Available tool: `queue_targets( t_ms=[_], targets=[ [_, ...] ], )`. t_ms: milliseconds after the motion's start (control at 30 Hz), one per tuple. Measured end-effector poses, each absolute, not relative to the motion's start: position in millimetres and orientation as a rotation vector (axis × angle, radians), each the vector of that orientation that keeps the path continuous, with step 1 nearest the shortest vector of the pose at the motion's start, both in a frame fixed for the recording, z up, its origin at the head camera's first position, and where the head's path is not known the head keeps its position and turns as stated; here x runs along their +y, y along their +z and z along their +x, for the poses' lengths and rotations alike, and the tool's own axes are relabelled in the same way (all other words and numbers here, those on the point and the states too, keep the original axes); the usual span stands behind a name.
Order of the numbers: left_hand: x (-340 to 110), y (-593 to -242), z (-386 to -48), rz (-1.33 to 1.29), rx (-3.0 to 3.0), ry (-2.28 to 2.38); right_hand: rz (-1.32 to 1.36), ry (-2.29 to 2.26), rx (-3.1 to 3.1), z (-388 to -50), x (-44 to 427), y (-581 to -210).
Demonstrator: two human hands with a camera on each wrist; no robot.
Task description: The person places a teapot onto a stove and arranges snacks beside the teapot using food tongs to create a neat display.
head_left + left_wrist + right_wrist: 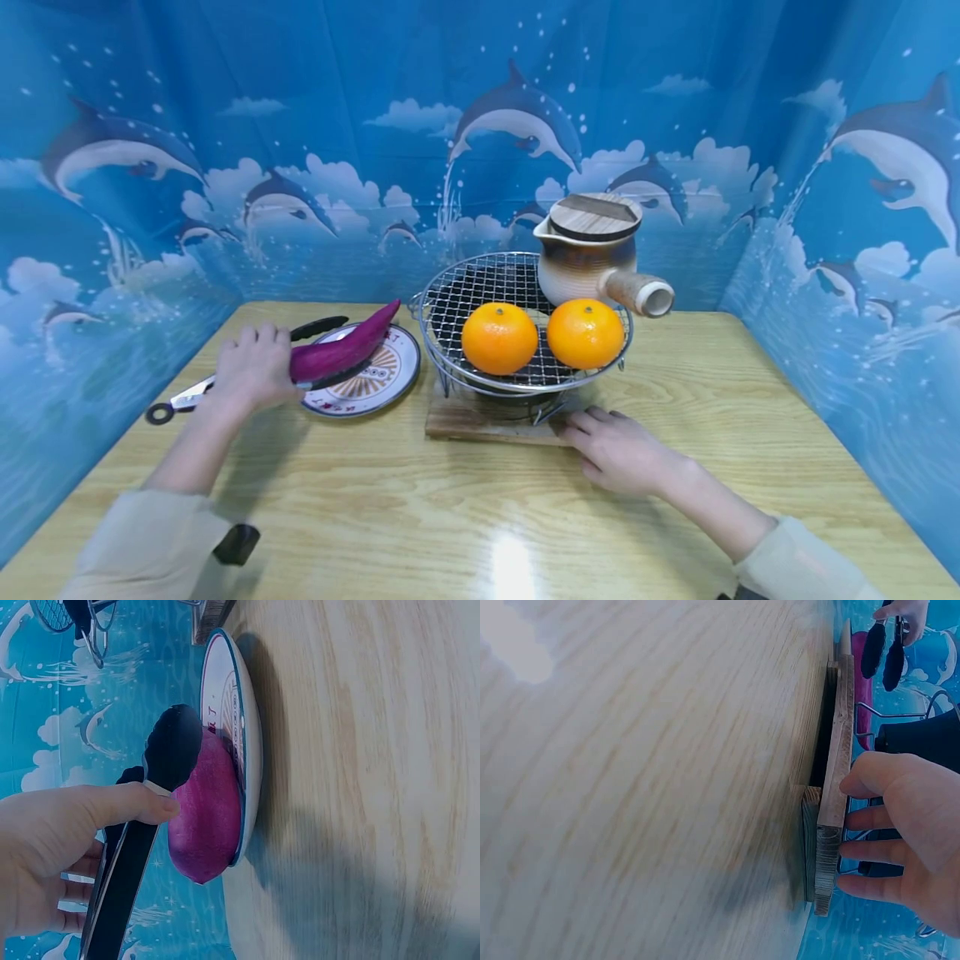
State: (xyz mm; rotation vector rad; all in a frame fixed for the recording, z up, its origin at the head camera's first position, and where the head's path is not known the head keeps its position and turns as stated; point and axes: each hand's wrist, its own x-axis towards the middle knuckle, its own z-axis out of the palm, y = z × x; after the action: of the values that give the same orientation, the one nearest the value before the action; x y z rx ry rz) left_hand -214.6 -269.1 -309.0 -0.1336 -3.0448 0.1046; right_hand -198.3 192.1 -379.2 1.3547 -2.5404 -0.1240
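Observation:
My left hand (257, 367) grips a pair of tongs (120, 889) with black tips, thumb along one arm in the left wrist view. The two tips lie on either side of a long purple sweet potato (348, 346), which rests on a patterned plate (409, 367). Whether both tips press on it cannot be told. Over on the right, my right hand (626, 452) touches the end of a wooden board (838, 761) with its fingertips, the fingers loosely extended. That board lies under a small round grill (517, 388).
On the grill's wire mesh sit two oranges (499, 338) (586, 334) and a side-handled teapot (581, 267) with a wooden lid. The wooden table (420, 517) ends at a blue dolphin-print curtain (337, 100) behind and at both sides.

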Motion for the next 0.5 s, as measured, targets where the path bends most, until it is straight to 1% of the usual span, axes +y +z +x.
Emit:
queue_targets(
  t_ms=[500],
  targets=[
    [-281.3,-316.8,-212.1,-0.118,-3.077,0.103,1.349,-0.110,-2.560,-198.5,192.1,-379.8]
  ],
)
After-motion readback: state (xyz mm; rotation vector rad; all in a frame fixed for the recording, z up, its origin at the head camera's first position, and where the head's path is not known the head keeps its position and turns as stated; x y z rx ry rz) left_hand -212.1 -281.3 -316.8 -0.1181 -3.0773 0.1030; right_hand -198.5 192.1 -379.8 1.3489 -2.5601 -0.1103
